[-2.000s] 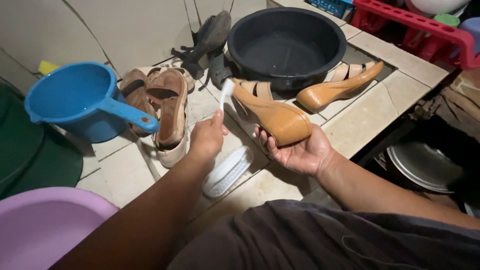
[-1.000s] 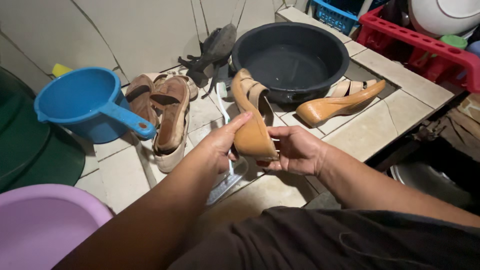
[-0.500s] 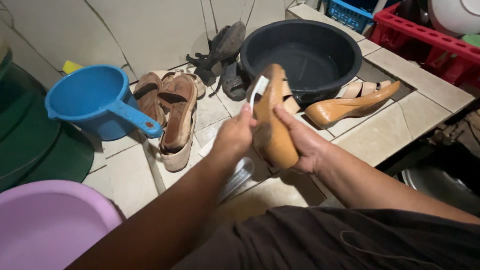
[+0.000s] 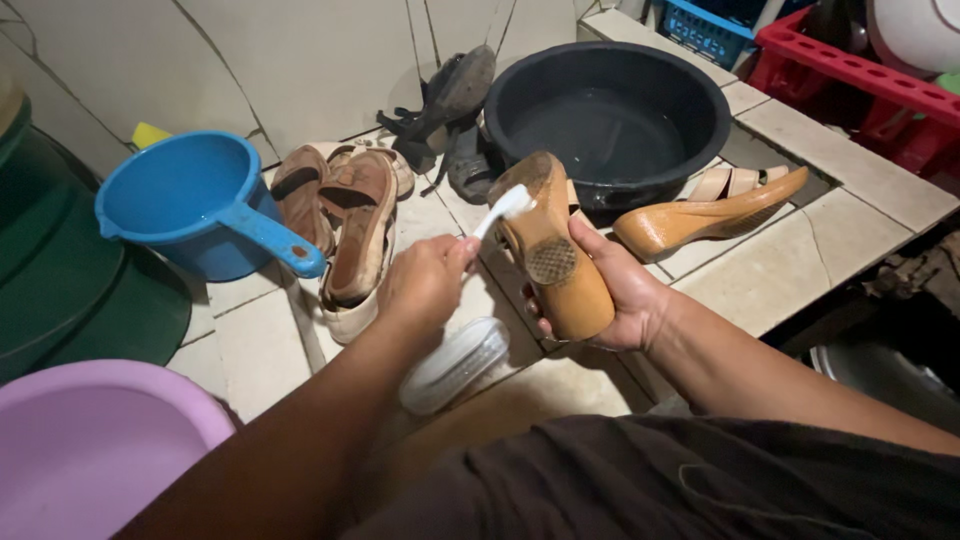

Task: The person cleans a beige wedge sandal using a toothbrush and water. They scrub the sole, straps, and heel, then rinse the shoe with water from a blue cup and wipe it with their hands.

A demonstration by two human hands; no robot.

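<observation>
At frame centre my right hand [image 4: 615, 295] grips a tan shoe [image 4: 550, 255] sole-up, fingers wrapped around it. My left hand [image 4: 425, 285] has its fingers closed on a white brush [image 4: 505, 207], bristles touching the shoe's heel end. A scrub brush [image 4: 452, 365] lies on the floor [image 4: 760, 270] just below. Blue dipper [image 4: 190, 205] upper left, black basin [image 4: 610, 105] at top.

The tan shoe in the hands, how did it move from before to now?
The right hand turned the tan wedge shoe over, from lying on its side to sole up. The left hand kept the white toothbrush and brought its head to the sole. The blue dipper, black basin, other tan shoe and white scrub brush stayed where they were.
</observation>
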